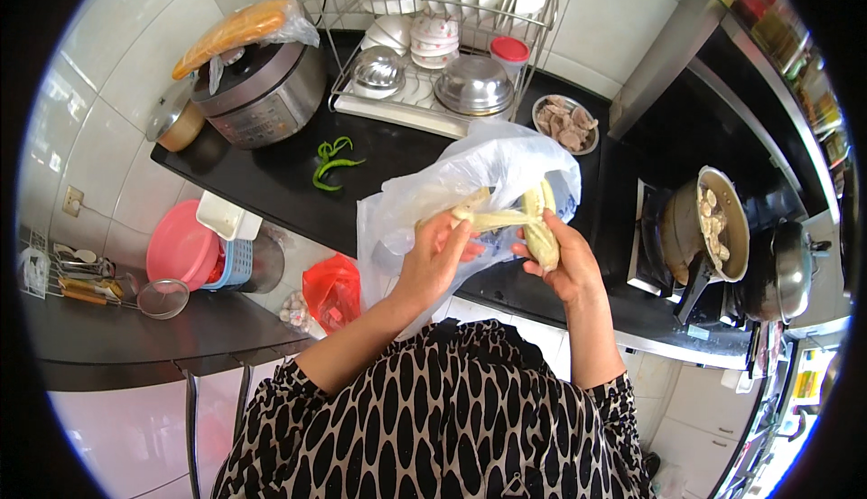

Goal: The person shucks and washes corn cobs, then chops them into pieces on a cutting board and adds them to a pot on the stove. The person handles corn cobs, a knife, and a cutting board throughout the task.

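Observation:
My right hand [565, 252] holds a pale yellow-green piece of produce [542, 241], which looks like partly husked young corn. A strip of pale husk [501, 220] stretches from it to my left hand [440, 248], which pinches the strip's end between thumb and fingers. Under and behind both hands a translucent white plastic bag [474, 160] lies spread over the black counter's front edge. Several green chili peppers [332, 164] lie on the counter to the left of the bag. Behind the bag, to its right, is a metal bowl of meat pieces [565, 124].
A dish rack [433, 116] with bowls and plates stands at the back, beside an electric cooker [264, 96]. On the stove at right are a pot with sliced food [677, 235] and a lidded pan [779, 272]. A red bag [333, 292] and pink basin [183, 245] are at left.

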The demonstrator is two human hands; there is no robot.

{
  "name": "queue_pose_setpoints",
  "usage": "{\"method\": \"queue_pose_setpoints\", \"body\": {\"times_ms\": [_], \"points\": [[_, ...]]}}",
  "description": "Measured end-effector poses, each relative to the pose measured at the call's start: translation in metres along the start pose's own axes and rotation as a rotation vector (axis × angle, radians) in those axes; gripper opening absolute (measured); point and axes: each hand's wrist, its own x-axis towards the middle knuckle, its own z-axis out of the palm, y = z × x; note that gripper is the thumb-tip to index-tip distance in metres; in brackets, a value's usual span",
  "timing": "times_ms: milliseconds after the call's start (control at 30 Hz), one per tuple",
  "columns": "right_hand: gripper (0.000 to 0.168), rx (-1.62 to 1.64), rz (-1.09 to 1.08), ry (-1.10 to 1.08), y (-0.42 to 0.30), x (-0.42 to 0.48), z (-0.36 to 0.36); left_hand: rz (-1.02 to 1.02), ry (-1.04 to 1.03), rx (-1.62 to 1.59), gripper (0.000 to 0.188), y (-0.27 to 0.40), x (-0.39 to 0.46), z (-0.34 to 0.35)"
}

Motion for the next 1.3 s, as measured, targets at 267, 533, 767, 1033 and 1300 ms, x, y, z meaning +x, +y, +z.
{"method": "queue_pose_setpoints", "body": {"times_ms": [267,533,767,1033,1300], "points": [[0.042,-0.145,-0.056,-0.123,-0.018,0.025,0.005,0.358,0.059,1.279,0.026,-0.058,0.085,-0.078],[0.053,-0.594,-0.078,0.125,0.008,0.078,0.009,-0.271,-0.123,1.294,0.047,-0.045,0.105,-0.095],[0.046,-1.571,-0.773,0.135,0.029,0.045,0.019,0.022,-0.209,1.090,0.037,0.018,0.080,-0.090],[0.029,-1.449,-1.061,-0.148,-0.002,0.074,0.068,-0.188,-0.045,0.504,0.024,0.020,0.073,-0.093],[0.039,-1.140,-0.491,-0.561,-0.050,0.054,0.071,-0.242,-0.098,-0.081,0.038,0.066,0.020,-0.076]]}}
